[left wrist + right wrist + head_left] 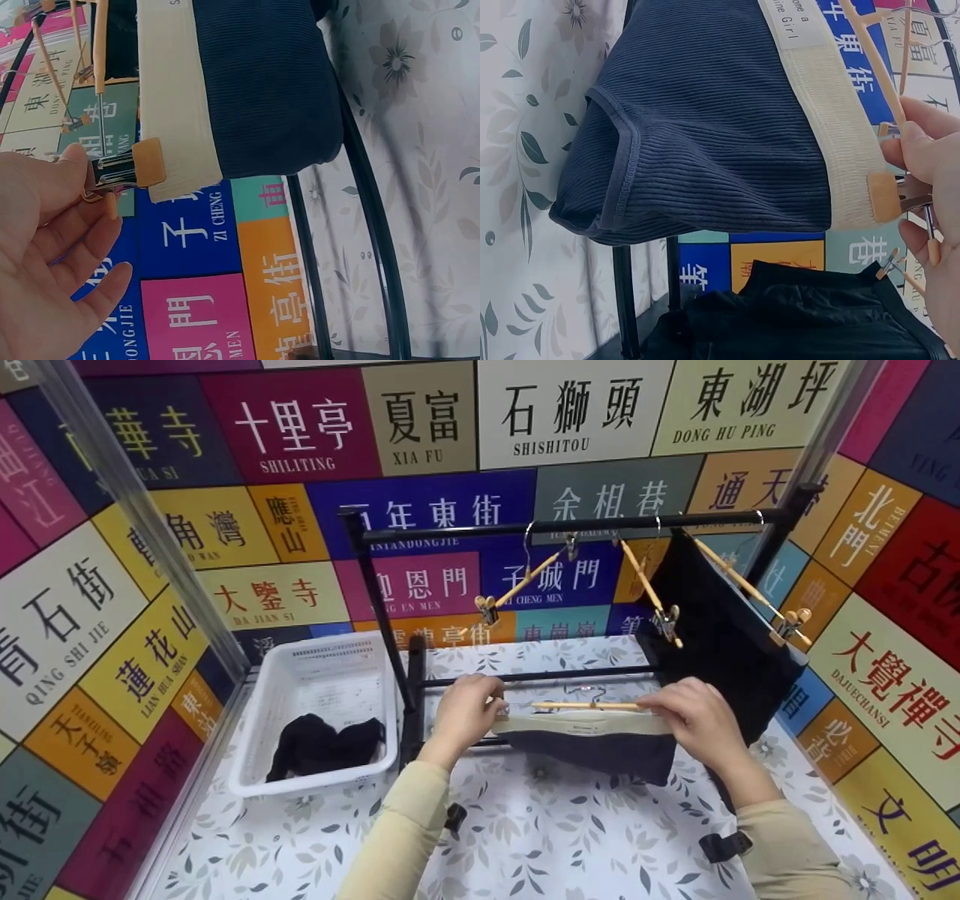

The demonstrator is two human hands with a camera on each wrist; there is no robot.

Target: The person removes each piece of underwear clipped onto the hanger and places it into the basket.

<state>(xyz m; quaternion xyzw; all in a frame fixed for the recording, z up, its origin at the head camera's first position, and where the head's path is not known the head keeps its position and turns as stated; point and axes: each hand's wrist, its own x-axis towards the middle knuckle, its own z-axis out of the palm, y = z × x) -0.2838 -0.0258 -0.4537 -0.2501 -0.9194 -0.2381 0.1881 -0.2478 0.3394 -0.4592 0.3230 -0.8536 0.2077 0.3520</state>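
Dark blue ribbed underpants [600, 754] with a cream waistband [832, 135] hang by the waistband from a wooden clip hanger [589, 706] in front of the rack. At the left end, my left hand [469, 712] pinches a metal clip between thumb and fingers; its wooden pad [148, 162] lies against the waistband. My right hand [697, 720] pinches the hanger's right end and the clip there, whose wooden pad [885, 196] sits on the waistband. In the right wrist view, a printed label [789, 22] shows on the band.
Behind the hands stands a black rack [450, 532]. Two hangers without garments [525, 579] [643, 574] hang on its bar, and a black garment [712, 637] hangs clipped at the right. A white basket [259, 720] at left holds black cloth [326, 746].
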